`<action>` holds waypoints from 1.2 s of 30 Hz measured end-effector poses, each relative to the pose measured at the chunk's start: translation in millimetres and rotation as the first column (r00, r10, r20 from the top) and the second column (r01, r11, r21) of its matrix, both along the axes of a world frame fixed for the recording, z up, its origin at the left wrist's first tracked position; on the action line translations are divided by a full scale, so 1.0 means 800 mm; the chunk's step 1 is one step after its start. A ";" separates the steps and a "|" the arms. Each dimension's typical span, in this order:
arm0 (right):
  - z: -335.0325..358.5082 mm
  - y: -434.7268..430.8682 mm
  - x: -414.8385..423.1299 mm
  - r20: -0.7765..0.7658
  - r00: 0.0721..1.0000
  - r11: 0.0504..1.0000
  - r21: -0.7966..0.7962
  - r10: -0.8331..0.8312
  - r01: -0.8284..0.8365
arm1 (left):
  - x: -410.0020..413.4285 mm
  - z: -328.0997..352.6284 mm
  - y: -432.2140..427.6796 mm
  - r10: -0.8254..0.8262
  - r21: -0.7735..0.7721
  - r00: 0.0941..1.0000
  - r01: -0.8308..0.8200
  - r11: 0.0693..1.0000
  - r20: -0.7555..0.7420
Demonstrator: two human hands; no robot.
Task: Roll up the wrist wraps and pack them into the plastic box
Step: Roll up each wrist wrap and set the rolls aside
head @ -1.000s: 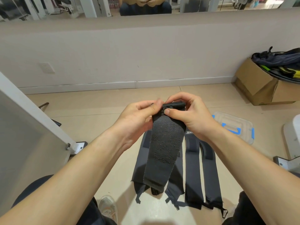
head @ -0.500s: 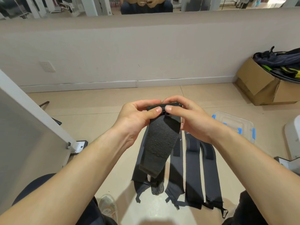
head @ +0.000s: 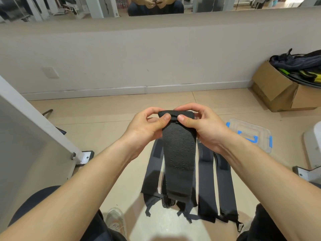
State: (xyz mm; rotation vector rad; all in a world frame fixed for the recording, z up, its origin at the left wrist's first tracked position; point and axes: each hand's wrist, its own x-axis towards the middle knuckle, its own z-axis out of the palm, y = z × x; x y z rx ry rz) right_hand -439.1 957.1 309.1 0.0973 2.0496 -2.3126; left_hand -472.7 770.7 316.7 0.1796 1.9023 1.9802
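Observation:
A black wrist wrap (head: pixel 178 162) hangs in the air in front of me, its top end curled into a small roll. My left hand (head: pixel 147 127) pinches that rolled top from the left with thumb and fingers. My right hand (head: pixel 203 127) pinches it from the right in the same way. Several more dark wrist wraps (head: pixel 215 185) lie flat side by side on the tile floor beneath. The clear plastic box (head: pixel 251 133) with blue latches sits on the floor to the right, its lid on.
A low beige wall (head: pixel 156 58) runs across ahead with a mirror above it. A cardboard box (head: pixel 278 91) of dark gear stands at the right. A white metal frame (head: pixel 34 119) slants at the left. My shoe (head: pixel 115 220) and knees are at the bottom.
The hanging wrap's lower end swung from tilted left back to straight down. Both hands stayed on the top end, and the rolled top edge looks a little thicker.

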 end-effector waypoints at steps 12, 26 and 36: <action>0.000 -0.002 -0.001 0.032 0.999 0.996 -0.080 -0.024 0.027 | 0.005 -0.002 0.017 0.024 -0.052 0.997 -0.027 0.998 -0.071; -0.001 0.001 0.001 0.013 0.999 0.824 0.565 0.046 -0.046 | 0.008 -0.010 0.010 0.099 -0.076 0.967 -0.120 0.990 -0.237; -0.007 -0.015 0.001 -0.094 0.995 0.965 0.254 -0.045 0.068 | 0.006 -0.005 0.016 0.031 0.028 0.984 -0.027 0.999 -0.175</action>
